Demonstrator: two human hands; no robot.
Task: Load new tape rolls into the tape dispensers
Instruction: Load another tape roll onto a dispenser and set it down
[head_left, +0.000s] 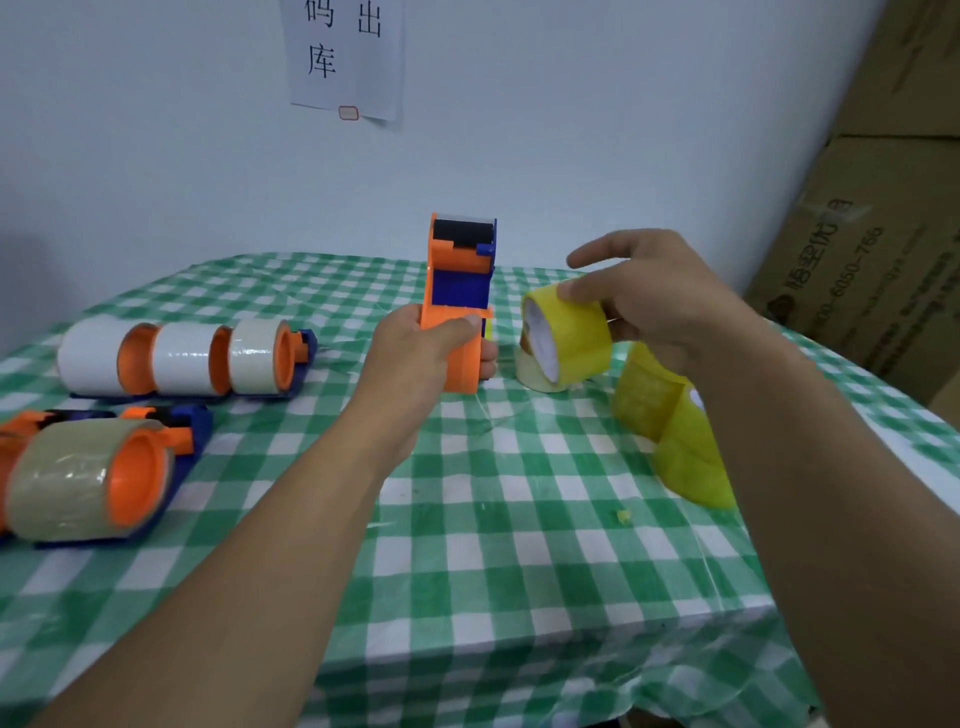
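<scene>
My left hand (423, 353) grips an orange and blue tape dispenser (460, 280) by its lower end and holds it upright above the table, with no roll in it. My right hand (654, 296) holds a yellow tape roll (571, 335) just right of the dispenser, with its white core facing left. A pale roll (530, 371) lies flat on the cloth under the held roll. More yellow rolls (670, 421) stand in a row under my right forearm.
A green and white checked cloth (493, 519) covers the table. Loaded dispensers lie at the left: a row with white rolls (182, 358) and a nearer one with a tan roll (88, 478). Cardboard boxes (872, 234) stand against the wall at right.
</scene>
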